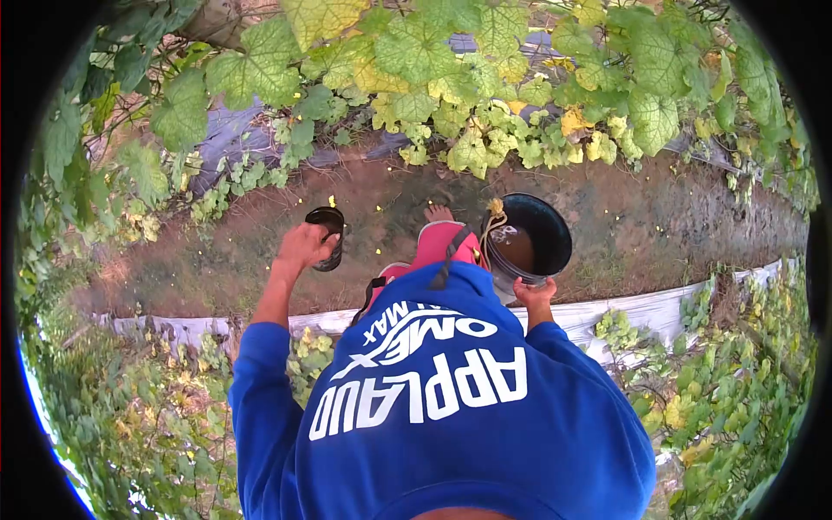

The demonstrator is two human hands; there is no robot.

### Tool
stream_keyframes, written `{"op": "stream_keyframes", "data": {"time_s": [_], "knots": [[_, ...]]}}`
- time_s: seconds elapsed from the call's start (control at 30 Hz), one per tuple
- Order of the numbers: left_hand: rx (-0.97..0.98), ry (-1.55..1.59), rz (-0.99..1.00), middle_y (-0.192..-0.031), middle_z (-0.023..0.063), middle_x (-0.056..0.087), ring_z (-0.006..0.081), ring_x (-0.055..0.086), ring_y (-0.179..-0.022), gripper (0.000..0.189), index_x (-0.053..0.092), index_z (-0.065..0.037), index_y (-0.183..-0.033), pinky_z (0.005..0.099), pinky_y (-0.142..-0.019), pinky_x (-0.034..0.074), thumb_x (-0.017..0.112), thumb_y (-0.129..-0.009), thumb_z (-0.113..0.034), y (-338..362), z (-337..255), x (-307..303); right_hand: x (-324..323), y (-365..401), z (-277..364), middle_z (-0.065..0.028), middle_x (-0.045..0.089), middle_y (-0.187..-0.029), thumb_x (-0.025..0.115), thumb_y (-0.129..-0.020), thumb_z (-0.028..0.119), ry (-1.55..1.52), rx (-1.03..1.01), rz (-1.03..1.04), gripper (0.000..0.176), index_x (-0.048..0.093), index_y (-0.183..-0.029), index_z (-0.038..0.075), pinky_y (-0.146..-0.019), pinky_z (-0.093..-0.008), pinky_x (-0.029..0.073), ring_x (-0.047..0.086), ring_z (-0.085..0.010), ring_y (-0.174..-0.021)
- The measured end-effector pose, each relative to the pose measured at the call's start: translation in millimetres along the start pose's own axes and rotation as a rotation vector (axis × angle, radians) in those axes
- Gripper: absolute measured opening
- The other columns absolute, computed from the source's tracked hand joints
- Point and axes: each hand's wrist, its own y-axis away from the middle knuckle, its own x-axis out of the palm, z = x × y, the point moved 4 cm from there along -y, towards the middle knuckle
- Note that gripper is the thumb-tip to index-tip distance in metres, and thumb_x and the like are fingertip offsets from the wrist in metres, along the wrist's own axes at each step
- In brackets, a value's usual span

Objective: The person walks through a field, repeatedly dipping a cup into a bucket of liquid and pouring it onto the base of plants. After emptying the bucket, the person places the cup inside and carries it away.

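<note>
Left hand [305,244] grips the dark cup [335,255] above the soil [390,195]; right hand [535,293] pinches the near rim of the bucket [561,236], right of the cup. Hold bucket level to avoid spills

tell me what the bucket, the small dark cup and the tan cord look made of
Bucket: probably plastic, dark and smooth, with a soft sheen on its inner wall.
Small dark cup: plastic or metal, I can't tell; it looks dark, and the left hand covers part of it.
Tan cord: likely fibre or cloth, matte, as it bends loosely.
</note>
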Motion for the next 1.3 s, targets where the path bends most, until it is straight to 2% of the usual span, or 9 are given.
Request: {"op": "stream_keyframes", "data": {"time_s": [0.13, 0.4, 0.6, 0.77, 1.0, 1.07, 1.1, 1.2, 1.3], "knots": [[0.090, -0.050, 0.020, -0.079, 0.0250, 0.066, 0.0434, 0.064, -0.081, 0.042, 0.072, -0.004, -0.084, 0.0507, -0.076, 0.051, 0.057, -0.085, -0.043, -49.3, -17.9, -16.3, 2.2, 7.7, 16.8, -0.0056, 0.046, -0.134, 0.049, -0.079, 0.059, -0.031, -0.004, -0.078, 0.074, 0.040, -0.135, 0.010, -0.086, -0.0422, 0.043, 0.045, -0.0243, -0.116], [0.077, -0.257, 0.129, -0.087, 0.0262, 0.067, 0.0423, 0.066, -0.087, 0.053, 0.073, -0.004, -0.089, 0.0489, -0.080, 0.052, 0.052, -0.081, -0.052, -123.2, -51.9, -56.3, -4.1, -16.0, 32.8, -0.0052, 0.047, -0.133, 0.050, -0.079, 0.058, 0.073, -0.006, -0.005, 0.076, 0.039, -0.134, 0.008, -0.089, -0.0411, 0.042, 0.046, -0.0235, -0.115], [0.034, -0.270, 0.113, -0.089, 0.0267, 0.068, 0.0411, 0.066, -0.090, 0.056, 0.072, -0.002, -0.089, 0.0485, -0.081, 0.052, 0.054, -0.079, -0.054, -128.4, -72.5, -101.8, 27.6, -14.2, 33.4, -0.0100, 0.036, -0.141, 0.052, -0.079, 0.060, 0.197, -0.050, 0.102, 0.086, 0.031, -0.139, 0.001, -0.094, -0.0420, 0.041, 0.042, -0.0275, -0.115], [0.044, -0.256, 0.030, -0.086, 0.0248, 0.068, 0.0412, 0.066, -0.088, 0.056, 0.072, -0.003, -0.088, 0.0483, -0.081, 0.051, 0.055, -0.080, -0.055, -108.5, -75.7, -117.5, 61.1, -21.5, 20.6, -0.0121, 0.040, -0.136, 0.054, -0.077, 0.060, 0.258, 0.013, 0.091, 0.087, 0.032, -0.138, 0.002, -0.093, -0.0424, 0.041, 0.044, -0.0274, -0.111], [-0.030, 0.152, -0.228, -0.079, 0.0239, 0.064, 0.0415, 0.064, -0.080, 0.044, 0.062, 0.000, -0.077, 0.0490, -0.071, 0.049, 0.056, -0.090, -0.042, -53.0, -50.3, -58.3, 124.0, -15.3, -9.6, -0.0138, 0.045, -0.125, 0.056, -0.075, 0.061, 0.531, 0.000, 0.156, 0.085, 0.038, -0.132, 0.001, -0.088, -0.0424, 0.043, 0.047, -0.0277, -0.103], [-0.104, 0.405, -0.507, -0.072, 0.0230, 0.059, 0.0406, 0.061, -0.071, 0.040, 0.058, 0.000, -0.076, 0.0479, -0.064, 0.046, 0.060, -0.091, -0.037, -31.4, -39.7, -31.6, 145.0, -7.2, -24.7, -0.0136, 0.047, -0.121, 0.056, -0.075, 0.061, 0.599, -0.002, 0.169, 0.083, 0.039, -0.131, 0.001, -0.087, -0.0422, 0.043, 0.047, -0.0274, -0.102], [-0.121, 0.417, -0.517, -0.072, 0.0230, 0.059, 0.0406, 0.061, -0.071, 0.040, 0.058, 0.000, -0.076, 0.0479, -0.064, 0.046, 0.060, -0.091, -0.037, -22.5, -36.0, -14.8, 156.9, 5.0, -35.4, -0.0130, 0.048, -0.118, 0.056, -0.075, 0.061, 0.671, 0.002, 0.149, 0.082, 0.042, -0.129, 0.002, -0.086, -0.0416, 0.043, 0.047, -0.0271, -0.100], [-0.296, 0.697, -0.586, -0.066, 0.0213, 0.053, 0.0349, 0.053, -0.061, 0.039, 0.054, 0.000, -0.073, 0.0431, -0.059, 0.042, 0.061, -0.092, -0.034, 5.9, -17.9, 34.8, 186.1, 31.8, -72.9, -0.0120, 0.050, -0.112, 0.057, -0.075, 0.062, 0.847, -0.017, 0.175, 0.077, 0.046, -0.124, 0.003, -0.083, -0.0408, 0.044, 0.049, -0.0266, -0.095], [-0.454, 0.971, -0.631, -0.060, 0.0113, 0.040, 0.0164, 0.041, -0.057, 0.045, 0.048, 0.000, -0.070, 0.0364, -0.054, 0.037, 0.058, -0.095, -0.036, 31.5, 0.5, 82.7, 209.2, 49.5, -115.8, -0.0100, 0.054, -0.105, 0.057, -0.076, 0.062, 1.021, -0.036, 0.277, 0.070, 0.052, -0.116, 0.005, -0.079, -0.0400, 0.044, 0.051, -0.0256, -0.090]]}}
